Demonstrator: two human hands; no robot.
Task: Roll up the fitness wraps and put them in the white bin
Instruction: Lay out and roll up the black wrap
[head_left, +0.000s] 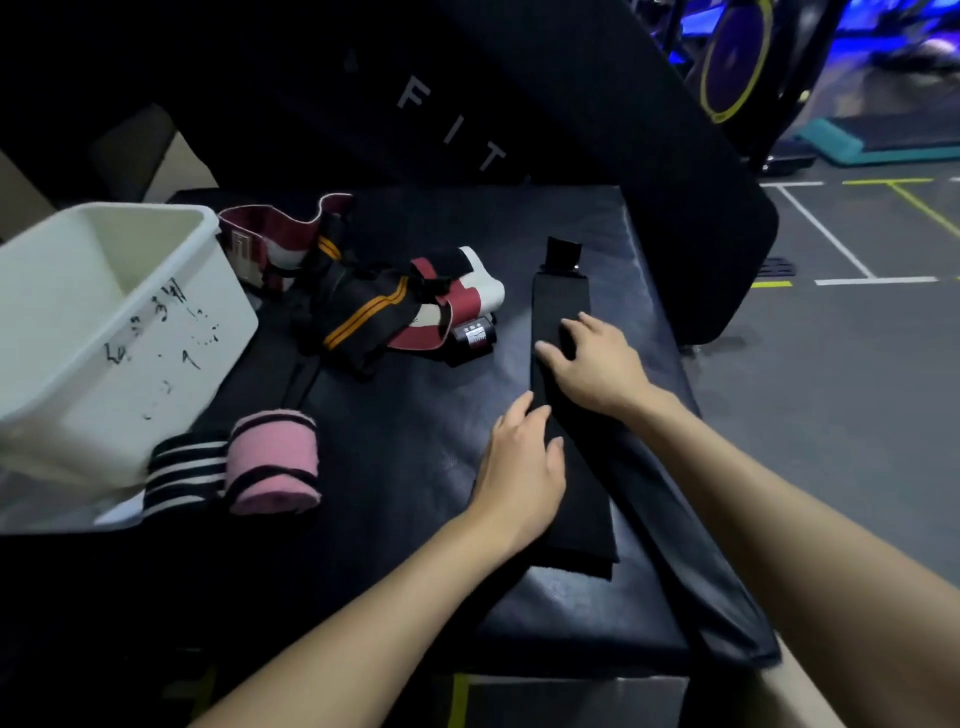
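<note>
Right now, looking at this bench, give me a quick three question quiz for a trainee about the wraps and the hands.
1. True or false: the pink rolled wrap is inside the white bin.
2. Which hand lies farther up the long black wrap: the left hand or the right hand?
3. Multiple choice: the black wrap is A) rolled, B) laid out flat, C) in the bin.

Key
1. False; it sits on the bench beside the bin.
2. The right hand.
3. B.

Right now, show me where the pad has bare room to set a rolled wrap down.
Bare pad lies between the pink roll and the left hand, below the tangled wrap pile. It is crowded beside the white bin and along the flat black wrap under both hands.
</note>
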